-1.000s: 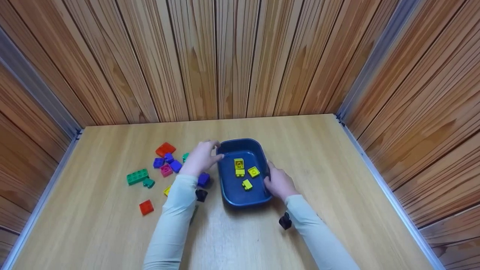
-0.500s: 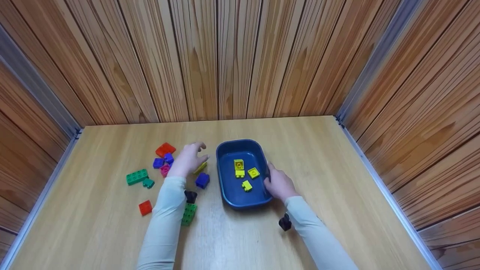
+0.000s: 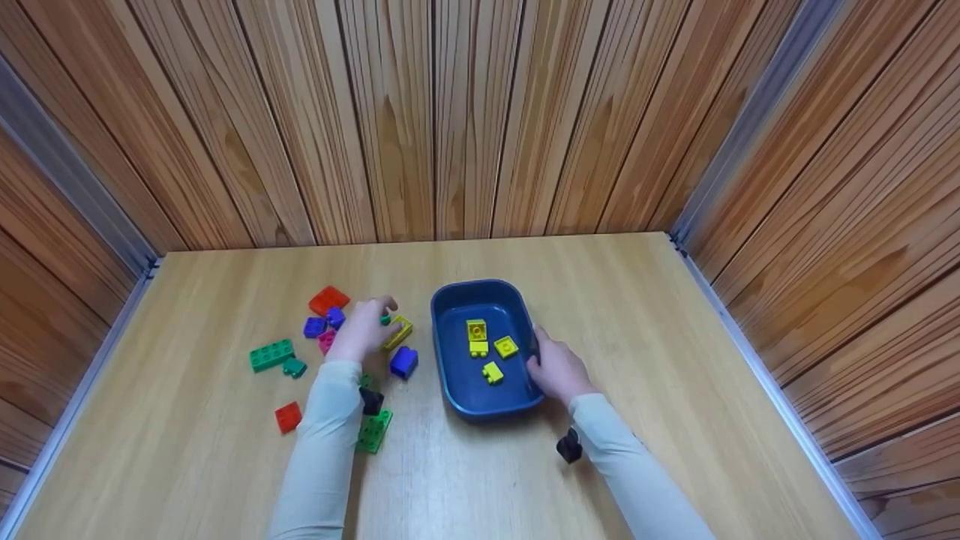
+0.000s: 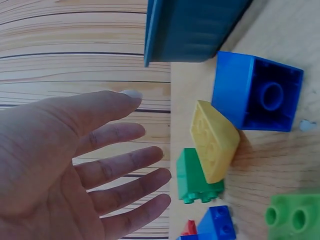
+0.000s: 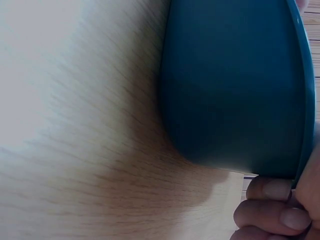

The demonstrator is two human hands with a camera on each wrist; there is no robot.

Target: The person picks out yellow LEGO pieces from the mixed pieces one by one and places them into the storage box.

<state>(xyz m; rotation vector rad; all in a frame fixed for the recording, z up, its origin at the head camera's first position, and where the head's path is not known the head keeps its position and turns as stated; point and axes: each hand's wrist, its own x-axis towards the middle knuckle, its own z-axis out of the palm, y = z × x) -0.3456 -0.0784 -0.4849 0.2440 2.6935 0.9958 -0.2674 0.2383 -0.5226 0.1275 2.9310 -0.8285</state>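
Your right hand (image 3: 556, 369) grips the right rim of the blue tray (image 3: 450, 390), fingers curled against its outer wall; the right wrist view shows the fingertips (image 5: 270, 205) bunched at the tray's edge. The tray sits on the wooden table (image 3: 675, 360) and holds four yellow bricks (image 3: 487, 347) on its floor.

Your left hand (image 3: 361, 330) hovers left of the tray with its fingers spread and relaxed, holding nothing; the left wrist view shows the open palm (image 4: 55, 165) facing the bricks. Just beside its fingertips lies a yellow flat brick (image 3: 399, 332), tilted, between the hand and the tray's left wall. In the wrist view that brick (image 4: 215, 141) leans on a small green brick (image 4: 195, 176). A blue cube brick (image 3: 404, 361), lying on its side with its hollow base showing, rests just left of the tray, below the yellow one.

Further left of the tray are a red flat brick (image 3: 328, 299), purple bricks (image 3: 322, 323), a pink brick (image 3: 326, 341) partly hidden by your hand, a long green brick (image 3: 272, 354) and a small red brick (image 3: 288, 417). A light green brick (image 3: 374, 430) lies beside your left sleeve (image 3: 319, 450), left of the tray's near corner.
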